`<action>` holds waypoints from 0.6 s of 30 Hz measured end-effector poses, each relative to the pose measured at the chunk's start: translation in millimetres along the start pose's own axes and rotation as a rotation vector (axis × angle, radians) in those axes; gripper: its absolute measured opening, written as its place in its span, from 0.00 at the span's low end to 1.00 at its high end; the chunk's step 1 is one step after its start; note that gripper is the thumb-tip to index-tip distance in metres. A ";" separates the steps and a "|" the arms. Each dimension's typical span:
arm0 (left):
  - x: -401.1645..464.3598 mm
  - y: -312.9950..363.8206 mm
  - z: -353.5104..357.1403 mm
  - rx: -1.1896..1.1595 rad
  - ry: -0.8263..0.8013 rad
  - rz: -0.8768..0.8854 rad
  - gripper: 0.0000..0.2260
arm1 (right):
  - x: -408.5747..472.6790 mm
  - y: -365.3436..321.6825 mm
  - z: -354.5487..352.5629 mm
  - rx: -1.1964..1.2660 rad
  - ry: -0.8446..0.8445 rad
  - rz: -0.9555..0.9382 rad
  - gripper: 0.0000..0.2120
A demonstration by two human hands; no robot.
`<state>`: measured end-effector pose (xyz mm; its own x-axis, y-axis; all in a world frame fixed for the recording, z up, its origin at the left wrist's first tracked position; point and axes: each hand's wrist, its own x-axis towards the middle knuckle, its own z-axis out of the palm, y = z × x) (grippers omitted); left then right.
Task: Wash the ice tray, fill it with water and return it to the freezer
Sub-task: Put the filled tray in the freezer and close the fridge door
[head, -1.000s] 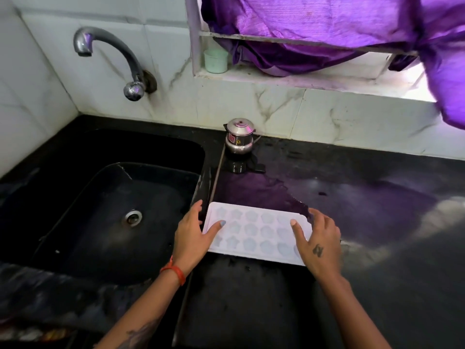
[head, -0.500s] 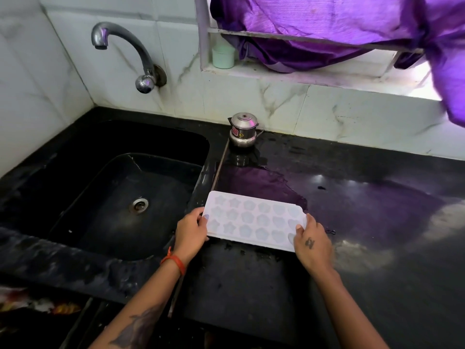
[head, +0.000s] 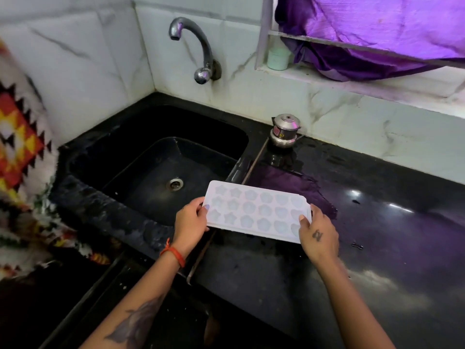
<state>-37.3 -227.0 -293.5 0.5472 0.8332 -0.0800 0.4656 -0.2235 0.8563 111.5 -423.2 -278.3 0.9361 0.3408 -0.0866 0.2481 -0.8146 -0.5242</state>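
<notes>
Over the sink's right rim: ice tray [head: 256, 210] gripped at both short ends.
Head view: left hand [head: 190, 222] and right hand [head: 318, 235] each pinch an end; tray overhangs black sink [head: 125, 210], faucet [head: 193, 46] well apart behind. White tray, star and round moulds facing up.

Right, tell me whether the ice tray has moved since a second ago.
Yes. The ice tray has shifted left toward the sink: its left end now overhangs the basin, where earlier it lay wholly on the counter.
</notes>
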 end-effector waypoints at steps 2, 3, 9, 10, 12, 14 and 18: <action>-8.0 -4.0 -11.9 -0.019 0.056 -0.023 0.12 | -0.7 -9.8 1.5 0.004 -0.010 -0.050 0.21; -13.1 -7.5 -19.0 -0.021 0.088 -0.037 0.12 | -1.9 -15.5 3.0 0.009 -0.019 -0.081 0.21; -48.5 -32.1 -65.3 -0.040 0.267 -0.134 0.12 | -18.2 -52.8 18.3 0.053 -0.110 -0.239 0.21; -55.9 -36.8 -74.0 -0.034 0.300 -0.147 0.12 | -22.6 -60.3 22.5 0.064 -0.131 -0.262 0.21; -69.6 -45.9 -88.5 -0.037 0.360 -0.168 0.12 | -30.8 -72.8 30.2 0.077 -0.162 -0.304 0.21; -86.0 -56.1 -104.2 -0.045 0.422 -0.196 0.12 | -42.2 -85.7 39.7 0.082 -0.198 -0.362 0.21; -120.6 -77.7 -137.0 -0.063 0.535 -0.265 0.13 | -68.4 -114.1 60.0 0.089 -0.269 -0.459 0.21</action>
<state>-234.7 -240.8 -280.6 -0.0159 0.9990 -0.0407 0.4871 0.0433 0.8723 4.2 -325.4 -263.3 0.6363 0.7704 -0.0397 0.5840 -0.5147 -0.6277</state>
